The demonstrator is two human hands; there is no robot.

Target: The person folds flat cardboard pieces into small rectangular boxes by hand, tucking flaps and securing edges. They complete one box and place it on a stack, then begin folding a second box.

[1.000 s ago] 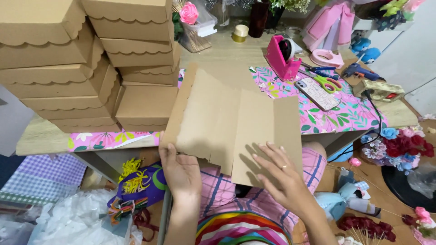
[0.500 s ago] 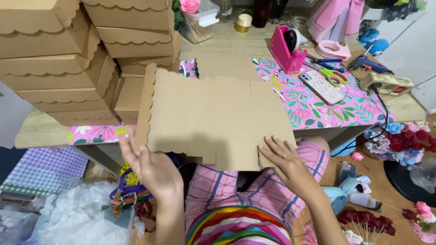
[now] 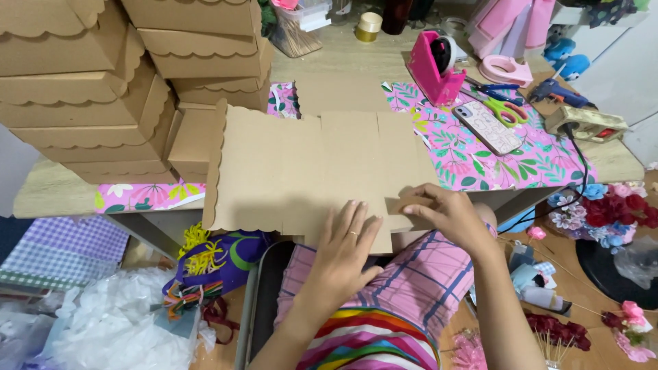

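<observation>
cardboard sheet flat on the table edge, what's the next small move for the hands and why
Probably fold that small flap fully over. The right hand already pinches it at the cardboard sheet's near edge, while the left hand lies flat on the sheet, pinning it.

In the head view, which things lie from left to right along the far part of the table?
Stack of cardboard boxes → yellow tape roll → pink tape dispenser → scissors → blue glue gun.

left hand (image 3: 343, 250) flat on cardboard sheet (image 3: 301, 171) | right hand (image 3: 442, 212) pinching its flap (near edge)
</observation>
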